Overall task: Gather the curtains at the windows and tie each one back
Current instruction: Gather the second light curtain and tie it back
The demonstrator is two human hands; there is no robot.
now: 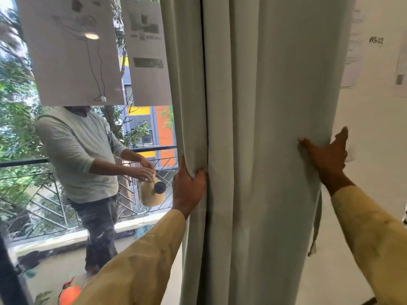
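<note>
Sleeves: pale yellow, the left sleeve at bottom centre and the right sleeve at lower right, both reaching up into the frame.
Left hand: fingers curled tight round a fold at the curtain's left edge, centre of the frame.
Right hand: clasps the right edge, fingers bent across the front, thumb lifted toward the wall.
Curtain: pale grey-green, hanging in deep folds from top to bottom of the frame, bunched between the two hands, just right of the window.
Handling: looks soft, thick and fairly heavy; folds will likely slump if let go, so hold the whole bundle at mid height.
Tie strip: same cloth, dangling loose at the curtain's right side, below the right hand.
Writing: handwritten mark on the wall, upper right, seems to read "WB-02".
Papers: on the glass, upper left; a line drawing, print blurred, unreadable.
</note>
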